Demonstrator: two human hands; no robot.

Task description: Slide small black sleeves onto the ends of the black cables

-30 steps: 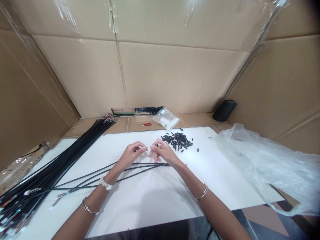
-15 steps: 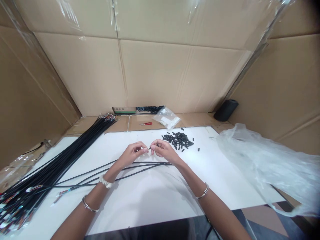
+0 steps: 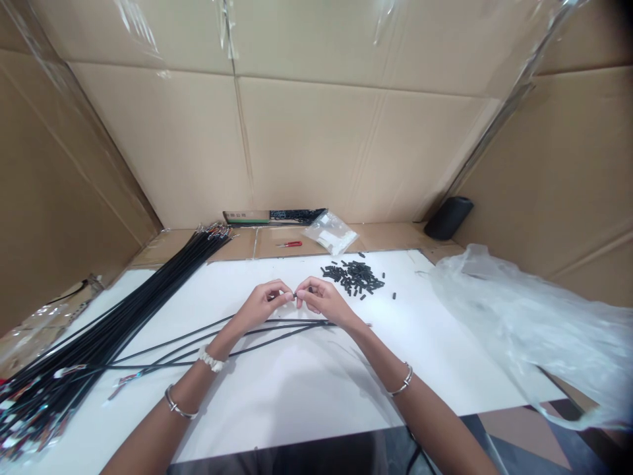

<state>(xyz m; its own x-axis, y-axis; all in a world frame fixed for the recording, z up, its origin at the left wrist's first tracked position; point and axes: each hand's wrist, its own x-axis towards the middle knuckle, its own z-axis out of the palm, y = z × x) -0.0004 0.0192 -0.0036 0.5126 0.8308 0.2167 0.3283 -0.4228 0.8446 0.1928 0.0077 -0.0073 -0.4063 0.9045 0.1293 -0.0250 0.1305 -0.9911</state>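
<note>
My left hand (image 3: 270,302) and my right hand (image 3: 321,300) meet fingertip to fingertip above the white table. Between them is a small dark piece (image 3: 295,295), pinched by both; its exact kind is too small to make out. Another short black piece (image 3: 311,289) shows among the fingers of my right hand. Several black cables (image 3: 277,328) lie under my wrists, with stripped wire ends near my right forearm. Just beyond my right hand is a pile of short black sleeves (image 3: 357,277).
A thick bundle of black cables (image 3: 148,297) with coloured wire ends lies at the left. At the back are a red-handled tool (image 3: 293,244) and a clear bag (image 3: 330,235). A black roll (image 3: 448,218) and a large plastic bag (image 3: 524,323) are at the right. Cardboard walls surround the table.
My fingertips have come slightly closer together around the small dark piece. The cables and the pile are as before.
</note>
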